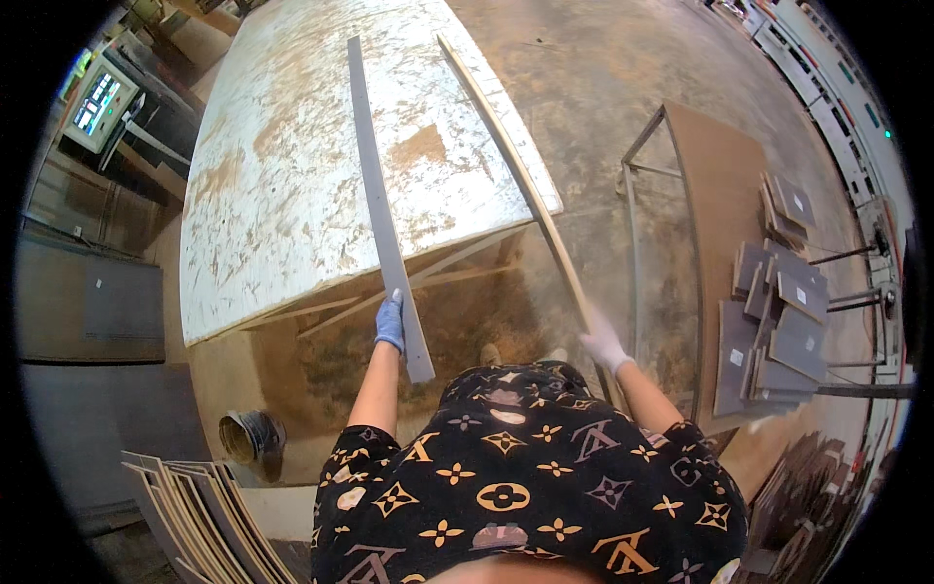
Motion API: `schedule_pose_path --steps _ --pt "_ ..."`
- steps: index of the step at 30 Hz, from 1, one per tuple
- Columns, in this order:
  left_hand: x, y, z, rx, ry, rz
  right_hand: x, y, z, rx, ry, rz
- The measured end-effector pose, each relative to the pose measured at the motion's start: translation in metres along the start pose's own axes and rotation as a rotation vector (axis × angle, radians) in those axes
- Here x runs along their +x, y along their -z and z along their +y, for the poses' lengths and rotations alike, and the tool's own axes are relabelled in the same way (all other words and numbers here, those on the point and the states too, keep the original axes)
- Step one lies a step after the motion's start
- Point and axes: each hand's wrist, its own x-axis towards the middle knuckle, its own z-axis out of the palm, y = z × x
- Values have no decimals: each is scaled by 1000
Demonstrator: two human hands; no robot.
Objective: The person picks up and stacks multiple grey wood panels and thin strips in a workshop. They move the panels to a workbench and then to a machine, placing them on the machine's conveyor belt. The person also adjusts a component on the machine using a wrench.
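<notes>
Across a paint-worn worktable point(292, 195) (concrete floor point(603, 88) around), two strips lie.

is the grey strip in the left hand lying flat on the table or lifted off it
Partly lifted: the left hand holds the grey strip's near end out past the worn white table edge, while its far length runs over the tabletop; actual contact there cannot be told.

Worn white worktable point(292, 175) on stained concrete floor point(603, 88) — workshop clutter around
</notes>
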Motion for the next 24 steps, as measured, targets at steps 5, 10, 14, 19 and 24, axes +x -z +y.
schedule_pose_path --steps 5,10,14,19,24 --pt "17 -1 -15 9 -42 54 -119 -10 86 -169 -235 -44" --pt "33 -15 -16 -33 4 2 -251 -31 220 -266 -320 -144" --pt "33 -19 -24 -6 54 38 -279 -4 224 -279 -524 -255" --pt "36 -26 -24 -34 74 18 -212 -10 207 -154 -411 -138" --pt "57 -9 -42 -51 74 26 -29 6 31 -326 -237 -170"
